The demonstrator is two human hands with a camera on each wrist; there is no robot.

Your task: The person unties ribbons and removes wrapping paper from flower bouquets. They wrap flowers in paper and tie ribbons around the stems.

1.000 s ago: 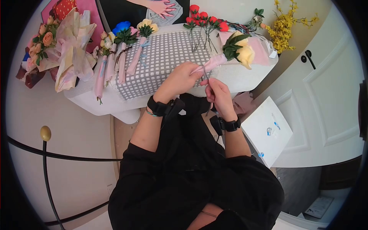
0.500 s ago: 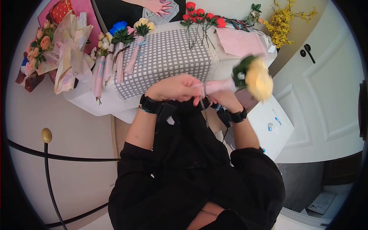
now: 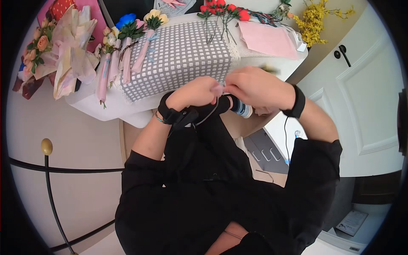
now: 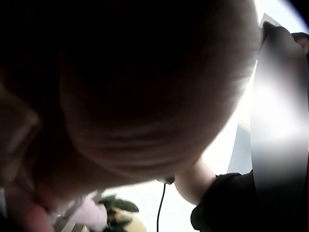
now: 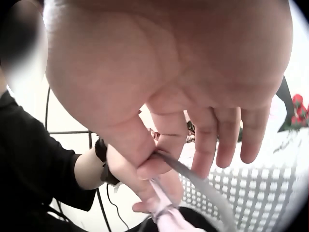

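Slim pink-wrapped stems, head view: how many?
5: the held stem in the left hand; on the table's left side, counting left to right, the first stem, second stem, third stem and fourth stem. More may be hidden beneath them.

The grey ribbon (image 5: 207, 189) in the right grip (image 3: 259, 87) is flat and smooth, with a soft satin sheen; the pink wrapping (image 5: 172, 221) in the left grip (image 3: 197, 91) looks like matt paper. Beyond the left grip, the checked cloth (image 3: 182, 49) is matt and textured, with a lacy edge. Beyond the right grip, the pink sheet (image 3: 270, 40) resembles smooth, matt paper. Far left of the left grip, the gold-coloured knob (image 3: 46, 146) looks like glossy metal.
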